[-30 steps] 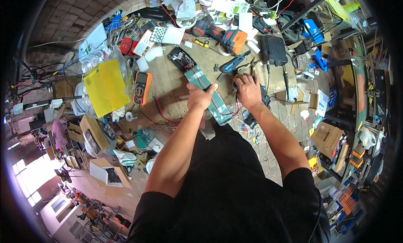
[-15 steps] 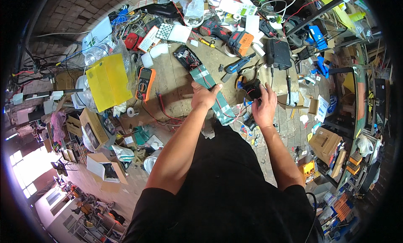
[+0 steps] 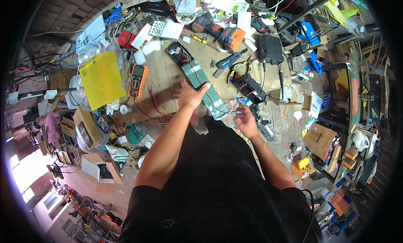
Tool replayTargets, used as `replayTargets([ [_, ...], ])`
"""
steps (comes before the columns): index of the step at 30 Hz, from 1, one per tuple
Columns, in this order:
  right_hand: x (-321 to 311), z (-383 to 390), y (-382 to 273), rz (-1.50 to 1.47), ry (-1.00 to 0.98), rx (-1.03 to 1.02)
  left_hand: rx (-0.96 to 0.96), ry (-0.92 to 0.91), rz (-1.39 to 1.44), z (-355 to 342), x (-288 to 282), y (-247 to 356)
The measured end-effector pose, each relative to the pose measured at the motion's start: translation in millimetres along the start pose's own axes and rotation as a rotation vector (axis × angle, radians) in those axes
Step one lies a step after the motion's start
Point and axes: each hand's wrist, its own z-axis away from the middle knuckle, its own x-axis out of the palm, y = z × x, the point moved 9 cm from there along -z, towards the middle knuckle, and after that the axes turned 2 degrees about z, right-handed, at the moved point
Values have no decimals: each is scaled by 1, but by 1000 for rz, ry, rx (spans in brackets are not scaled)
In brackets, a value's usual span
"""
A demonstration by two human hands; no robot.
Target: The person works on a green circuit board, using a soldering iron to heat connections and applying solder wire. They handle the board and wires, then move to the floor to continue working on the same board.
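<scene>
A long green-wrapped battery pack (image 3: 216,102) lies slantwise at the bench's front edge, with clear tape and a red wire along its top. My left hand (image 3: 192,95) grips it across the middle, thumb on top and fingers at its left side. The pack's far end meets an open black case (image 3: 178,53) with wires inside. At the near end, thin red and blue wires run toward a black plastic housing (image 3: 251,87). My right hand (image 3: 246,120) is beside that end, its fingertips pinched on a thin wire; the exact hold is small and partly hidden.
An orange multimeter (image 3: 137,81) lies left of the pack, its red leads (image 3: 154,104) hanging forward. Beyond the housing are a blue utility knife (image 3: 230,63), a cordless drill (image 3: 210,27) and a black power unit (image 3: 270,49). Yellow sheet (image 3: 102,81) sits at left; boxes crowd the floor.
My right hand has left the black housing and come nearer to the wires at the pack's near end. The housing now lies uncovered. My left hand stays on the pack; the whole view has shifted slightly.
</scene>
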Motion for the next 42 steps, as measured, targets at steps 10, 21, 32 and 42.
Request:
replayTargets([
  [10, 29, -26, -31, -27, -133, -89, 21, -89, 519, 41, -4, -139],
  [21, 19, -30, -8, -77, -145, 33, -494, -104, 443, 138, 3, -399],
  [32, -5, -10, -21, 94, -11, -55, -544, -40, 633, 158, -3, -402],
  [42, 30, 21, -31, 359, -27, -3, -585, -61, 640, 155, -13, -442],
])
